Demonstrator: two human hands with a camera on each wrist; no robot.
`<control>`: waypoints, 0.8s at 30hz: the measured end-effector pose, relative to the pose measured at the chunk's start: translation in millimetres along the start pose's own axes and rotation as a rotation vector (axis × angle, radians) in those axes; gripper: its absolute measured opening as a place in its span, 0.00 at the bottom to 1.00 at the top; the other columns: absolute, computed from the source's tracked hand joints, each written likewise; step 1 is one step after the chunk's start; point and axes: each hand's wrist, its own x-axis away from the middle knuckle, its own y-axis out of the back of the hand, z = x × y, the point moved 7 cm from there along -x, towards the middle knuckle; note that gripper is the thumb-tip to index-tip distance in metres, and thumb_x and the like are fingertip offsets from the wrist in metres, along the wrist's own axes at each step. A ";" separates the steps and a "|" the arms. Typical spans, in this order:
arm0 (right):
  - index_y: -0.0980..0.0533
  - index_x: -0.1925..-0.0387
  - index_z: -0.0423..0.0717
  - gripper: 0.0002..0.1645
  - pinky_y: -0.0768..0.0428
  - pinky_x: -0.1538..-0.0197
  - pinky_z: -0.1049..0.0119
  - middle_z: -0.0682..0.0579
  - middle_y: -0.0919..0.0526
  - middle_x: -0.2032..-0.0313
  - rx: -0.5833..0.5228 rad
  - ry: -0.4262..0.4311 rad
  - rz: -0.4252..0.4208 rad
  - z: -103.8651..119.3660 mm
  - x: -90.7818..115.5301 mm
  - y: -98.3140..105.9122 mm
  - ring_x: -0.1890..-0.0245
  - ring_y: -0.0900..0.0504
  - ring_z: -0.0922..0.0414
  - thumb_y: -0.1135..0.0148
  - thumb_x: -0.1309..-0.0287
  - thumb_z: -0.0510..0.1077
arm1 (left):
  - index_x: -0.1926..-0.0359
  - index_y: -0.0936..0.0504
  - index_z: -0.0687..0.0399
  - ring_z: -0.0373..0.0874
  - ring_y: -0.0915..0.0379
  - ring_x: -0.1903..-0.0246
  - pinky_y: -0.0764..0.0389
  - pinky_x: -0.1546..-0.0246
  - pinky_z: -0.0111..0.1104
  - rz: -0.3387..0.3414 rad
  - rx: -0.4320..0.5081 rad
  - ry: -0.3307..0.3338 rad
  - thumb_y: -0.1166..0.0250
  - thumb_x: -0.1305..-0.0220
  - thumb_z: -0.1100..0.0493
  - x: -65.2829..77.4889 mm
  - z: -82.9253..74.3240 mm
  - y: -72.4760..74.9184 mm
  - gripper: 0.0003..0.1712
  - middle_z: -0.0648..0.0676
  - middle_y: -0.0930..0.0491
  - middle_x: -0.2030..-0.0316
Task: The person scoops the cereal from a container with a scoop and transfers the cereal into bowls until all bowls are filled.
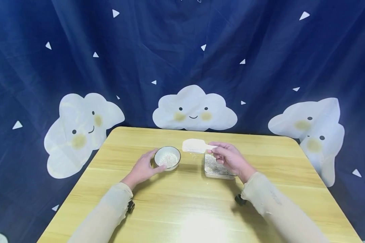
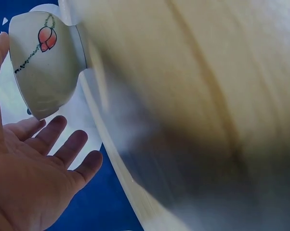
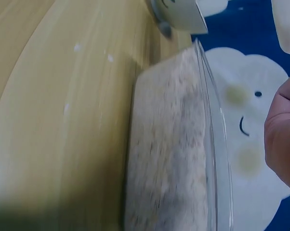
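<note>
A white scoop (image 1: 194, 145) is pinched by its handle in my right hand (image 1: 229, 158), raised between bowl and container. Pale grains lie in the scoop, and a few show just below its edge. On the left stands a round bowl (image 1: 167, 148) with pale grains inside and a red flower bud on its outer wall. My left hand (image 1: 144, 168) rests around the bowl's near left side, its thumb at the rim and its fingers spread loosely. Under my right hand sits a rectangular container (image 1: 214, 176) of greyish grains, partly hidden by that hand.
Both things stand on a wooden table (image 1: 170, 216). A few stray grains (image 3: 110, 58) dot the wood near the container. Behind the table's far edge hangs a dark blue curtain (image 1: 176, 40) with smiling clouds.
</note>
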 end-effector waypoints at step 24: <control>0.13 0.45 0.48 0.20 0.38 0.83 0.72 0.61 0.31 0.87 0.707 0.035 -0.106 -8.3 -24.8 -77.0 0.87 0.39 0.64 0.34 0.39 0.40 | 0.15 0.42 0.53 0.66 0.39 0.21 0.37 0.21 0.62 0.050 0.055 0.040 0.24 0.42 0.29 0.9 -2.6 -3.8 0.64 0.64 0.36 0.20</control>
